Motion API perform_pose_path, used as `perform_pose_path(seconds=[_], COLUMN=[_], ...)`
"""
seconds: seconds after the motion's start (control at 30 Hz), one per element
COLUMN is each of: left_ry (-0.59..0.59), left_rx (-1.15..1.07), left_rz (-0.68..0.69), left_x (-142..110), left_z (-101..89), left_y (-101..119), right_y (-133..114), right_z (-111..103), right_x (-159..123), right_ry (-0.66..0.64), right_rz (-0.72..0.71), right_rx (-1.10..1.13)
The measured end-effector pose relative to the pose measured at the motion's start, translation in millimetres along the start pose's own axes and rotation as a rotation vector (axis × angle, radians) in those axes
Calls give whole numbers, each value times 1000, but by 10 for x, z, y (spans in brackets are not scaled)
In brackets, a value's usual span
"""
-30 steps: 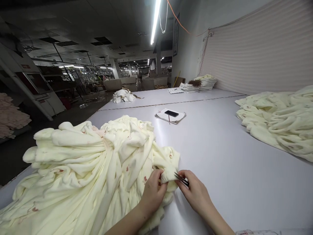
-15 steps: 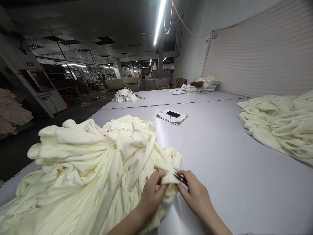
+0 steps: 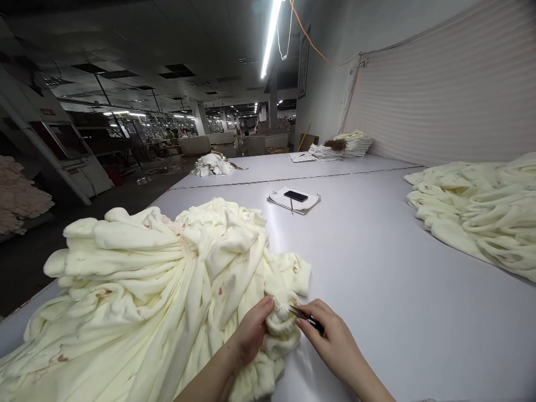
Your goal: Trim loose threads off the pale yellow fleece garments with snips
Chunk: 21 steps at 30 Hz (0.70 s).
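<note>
A large heap of pale yellow, fleecy garments [image 3: 167, 296] with small reddish patches spreads over the left of the table. At its right edge, my left hand [image 3: 256, 329] is closed on a fold of the fabric, thumb on top. My right hand [image 3: 330, 332] grips a small pair of dark thread snips [image 3: 309, 319], their pointed blades aimed left. The blade tips are at the rolled fabric opening beside my left thumb; whether they touch it I cannot tell. Part of the left fingers is hidden behind the cloth.
A phone [image 3: 295, 196] and a pen lie on a stack of papers [image 3: 274, 196] mid-table. Another pale yellow pile [image 3: 481, 215] is at the right. Farther back are white cloth scraps [image 3: 213, 164] and stacked fabric pieces [image 3: 354, 146]. Pink cloth [image 3: 20, 195] is heaped at the far left.
My left hand has turned and shifted slightly left and down, rolling the fabric edge so its opening shows. My right hand has moved a little left and down with the snips.
</note>
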<state>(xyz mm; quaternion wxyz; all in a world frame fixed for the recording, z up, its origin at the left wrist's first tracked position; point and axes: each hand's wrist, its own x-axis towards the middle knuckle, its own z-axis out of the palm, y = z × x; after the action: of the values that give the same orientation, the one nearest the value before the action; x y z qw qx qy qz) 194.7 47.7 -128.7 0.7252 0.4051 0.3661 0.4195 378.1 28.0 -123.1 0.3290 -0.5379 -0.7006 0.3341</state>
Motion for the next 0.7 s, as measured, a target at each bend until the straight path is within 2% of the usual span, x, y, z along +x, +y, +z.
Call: perform_pose_path(seconds=[0.23,0.4,0.47,0.57,0.63,0.7], left_ry=[12,19,69,186,135,8], left_rx=[24,100,258,598,741,873], left_rz=[-1,0,51,257,321,169], left_x=[-29,-30,-46,-92,-116,-124], left_z=[51,36,5,-28,-26,-20], left_y=[32,28,63,197,313,406], right_y=[1,37,126,342,488,596], right_z=[126,101,49,-26,-43,-34], right_x=[120,115,150,294,437,586], right_ry=[97,67,106,188,211,205], right_rz=[15,-25,-31,40,88,92], right_rx=[28,50,58,-39,-116,-133])
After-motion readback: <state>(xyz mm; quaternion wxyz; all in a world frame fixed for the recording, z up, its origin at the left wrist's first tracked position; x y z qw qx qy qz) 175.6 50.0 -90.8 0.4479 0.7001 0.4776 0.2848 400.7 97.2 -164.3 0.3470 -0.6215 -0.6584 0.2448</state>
